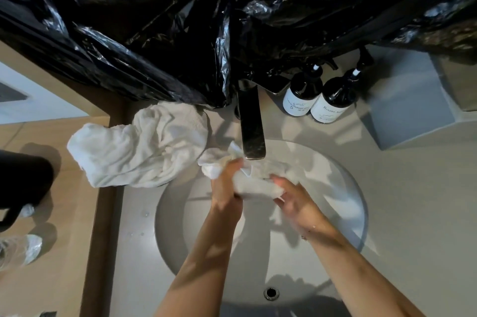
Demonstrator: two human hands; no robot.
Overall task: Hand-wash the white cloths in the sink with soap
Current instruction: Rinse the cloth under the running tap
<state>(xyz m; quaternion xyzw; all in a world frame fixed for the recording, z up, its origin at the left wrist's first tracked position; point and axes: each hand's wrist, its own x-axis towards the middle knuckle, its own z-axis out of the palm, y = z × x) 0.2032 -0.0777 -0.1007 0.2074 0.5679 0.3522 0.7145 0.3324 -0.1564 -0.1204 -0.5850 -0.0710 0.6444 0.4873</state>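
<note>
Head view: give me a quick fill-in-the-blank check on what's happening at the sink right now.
1. Both hands, the left hand and the right hand, grip one white cloth under the ____.
2. A second white cloth lies on the counter to the ____ of the sink.
3. The number of dark pump bottles behind the sink is ____.
4. The plastic sheet hanging above the counter is coloured ____.

Missing words: faucet; left; two; black

Black plastic sheeting [180, 19] overhead, grey box [410, 110] at right, clear bottle [18, 252] on floor.
</note>
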